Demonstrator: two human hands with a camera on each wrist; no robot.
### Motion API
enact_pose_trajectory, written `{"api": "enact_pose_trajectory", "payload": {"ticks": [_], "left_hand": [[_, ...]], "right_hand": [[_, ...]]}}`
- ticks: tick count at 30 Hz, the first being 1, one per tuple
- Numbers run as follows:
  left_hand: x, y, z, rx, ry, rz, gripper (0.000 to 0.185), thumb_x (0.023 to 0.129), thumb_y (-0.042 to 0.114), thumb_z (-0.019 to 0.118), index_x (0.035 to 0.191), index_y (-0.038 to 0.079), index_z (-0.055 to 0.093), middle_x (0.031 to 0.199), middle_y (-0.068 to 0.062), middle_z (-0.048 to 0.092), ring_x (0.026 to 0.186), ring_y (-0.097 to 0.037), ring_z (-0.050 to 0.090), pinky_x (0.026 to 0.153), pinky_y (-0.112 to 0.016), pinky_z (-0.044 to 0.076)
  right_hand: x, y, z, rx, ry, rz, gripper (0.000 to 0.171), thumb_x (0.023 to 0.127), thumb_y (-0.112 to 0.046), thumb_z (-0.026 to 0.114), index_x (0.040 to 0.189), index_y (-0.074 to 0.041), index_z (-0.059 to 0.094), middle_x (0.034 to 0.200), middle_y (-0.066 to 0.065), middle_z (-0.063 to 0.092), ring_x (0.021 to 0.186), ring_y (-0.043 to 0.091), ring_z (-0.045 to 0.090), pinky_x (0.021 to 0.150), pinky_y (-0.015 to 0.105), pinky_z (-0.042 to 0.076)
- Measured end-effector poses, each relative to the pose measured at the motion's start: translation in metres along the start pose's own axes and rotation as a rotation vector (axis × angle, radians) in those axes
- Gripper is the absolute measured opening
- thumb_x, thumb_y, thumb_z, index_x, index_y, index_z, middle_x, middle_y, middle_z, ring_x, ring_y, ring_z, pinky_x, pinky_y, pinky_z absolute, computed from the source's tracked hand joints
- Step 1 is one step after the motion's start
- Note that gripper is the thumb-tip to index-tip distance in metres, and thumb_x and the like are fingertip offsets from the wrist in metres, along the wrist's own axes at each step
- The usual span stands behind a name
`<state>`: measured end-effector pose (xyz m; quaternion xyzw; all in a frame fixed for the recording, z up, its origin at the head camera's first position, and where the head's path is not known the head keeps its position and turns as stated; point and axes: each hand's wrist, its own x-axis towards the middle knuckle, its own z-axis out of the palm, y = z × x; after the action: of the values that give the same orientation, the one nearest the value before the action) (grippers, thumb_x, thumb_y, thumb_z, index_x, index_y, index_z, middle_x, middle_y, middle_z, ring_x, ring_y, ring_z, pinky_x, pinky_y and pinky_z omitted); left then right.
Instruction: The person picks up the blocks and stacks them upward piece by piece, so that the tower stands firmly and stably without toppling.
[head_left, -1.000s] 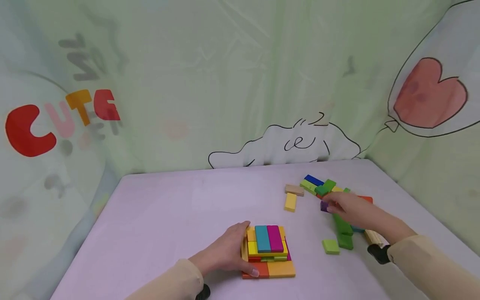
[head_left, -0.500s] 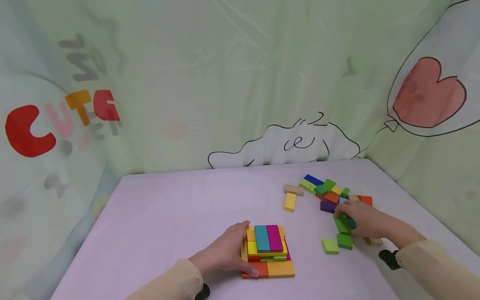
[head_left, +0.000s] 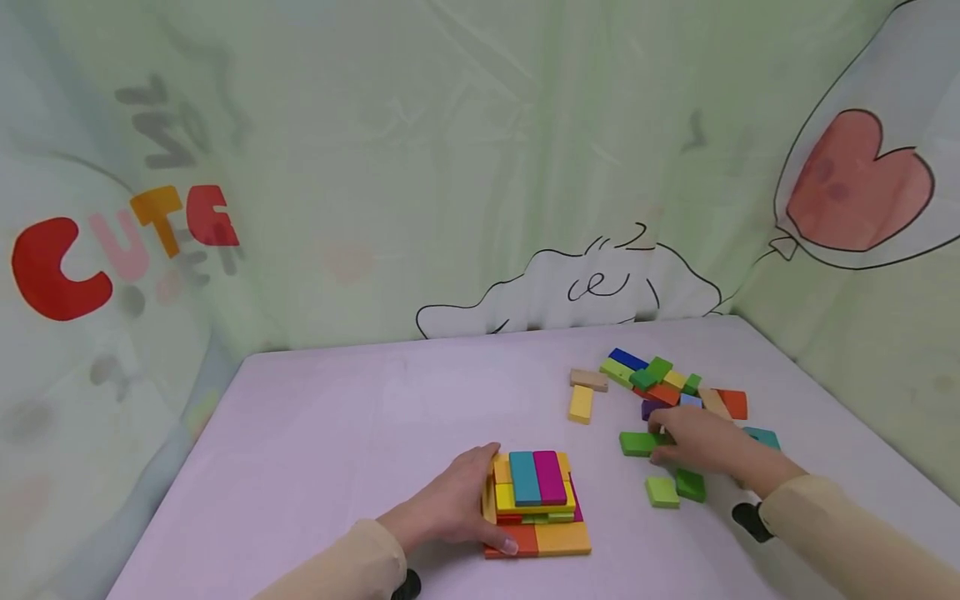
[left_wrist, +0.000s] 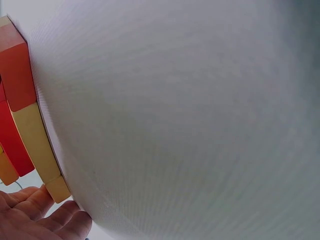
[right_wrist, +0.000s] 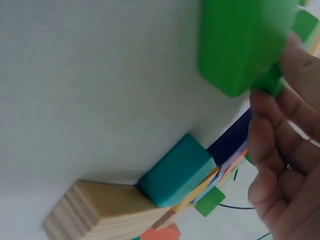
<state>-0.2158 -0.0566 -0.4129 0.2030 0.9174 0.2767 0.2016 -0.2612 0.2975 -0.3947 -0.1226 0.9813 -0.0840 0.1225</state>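
Observation:
A layered stack of coloured wooden blocks (head_left: 539, 479), topped by a teal and a magenta block, stands near the front of the table. My left hand (head_left: 453, 500) holds its left side, thumb at the front on the orange-red block and fingers at the far end; the left wrist view shows those fingers (left_wrist: 60, 220) by a pale yellow block (left_wrist: 37, 145). To the right of the stack, my right hand (head_left: 701, 442) pinches a green block (head_left: 636, 444) by its right end. The right wrist view has this green block (right_wrist: 245, 45) large, fingers and thumb behind it.
Loose blocks lie in a heap (head_left: 660, 393) behind my right hand, with a teal block (head_left: 762, 437) to its right. A light green block (head_left: 662, 492) and a dark green block (head_left: 690, 485) lie in front. A yellow block (head_left: 581, 403) lies apart. Curtains border the table (head_left: 337, 417).
My right hand left the purple block, reached the green block, and has turned and shifted it left, away from the other blocks. The left hand stays on the stack.

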Motion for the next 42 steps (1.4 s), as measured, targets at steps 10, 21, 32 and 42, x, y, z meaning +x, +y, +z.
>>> {"api": "enact_pose_trajectory", "payload": {"ticks": [10,21,32,42], "left_hand": [[-0.001,0.001,0.000,0.004,-0.001,-0.008,0.114,0.070,0.044,0.093,0.158,0.009,0.029,0.157,-0.008,0.043,0.145,-0.026,0.040,0.120,-0.050,0.040],[-0.001,0.000,-0.002,-0.005,-0.002,-0.011,0.114,0.071,0.042,0.093,0.158,0.009,0.029,0.157,-0.009,0.043,0.145,-0.026,0.040,0.120,-0.050,0.040],[0.000,-0.002,-0.001,-0.002,0.008,0.019,0.114,0.071,0.044,0.093,0.158,0.008,0.030,0.156,-0.008,0.044,0.144,-0.026,0.041,0.121,-0.049,0.039],[0.000,-0.003,0.000,-0.005,0.006,0.015,0.113,0.070,0.043,0.093,0.158,0.009,0.029,0.155,-0.008,0.044,0.143,-0.025,0.041,0.120,-0.049,0.040]], "right_hand": [[-0.002,0.006,0.000,0.132,-0.006,-0.019,0.035,0.083,-0.014,0.084,0.113,-0.002,0.071,0.088,-0.001,0.064,0.082,0.016,0.055,0.072,0.031,0.055],[-0.007,-0.047,-0.020,0.155,0.145,-0.221,0.028,0.086,-0.019,0.082,0.109,-0.007,0.071,0.098,-0.004,0.067,0.089,0.015,0.058,0.074,0.029,0.058],[-0.011,-0.113,-0.023,0.109,0.093,-0.395,0.025,0.085,-0.024,0.084,0.106,-0.018,0.072,0.097,-0.009,0.066,0.089,0.009,0.060,0.077,0.025,0.058],[-0.010,-0.119,-0.020,0.091,0.077,-0.421,0.026,0.084,-0.026,0.084,0.107,-0.018,0.072,0.097,-0.006,0.068,0.088,0.009,0.061,0.076,0.022,0.058]]}}
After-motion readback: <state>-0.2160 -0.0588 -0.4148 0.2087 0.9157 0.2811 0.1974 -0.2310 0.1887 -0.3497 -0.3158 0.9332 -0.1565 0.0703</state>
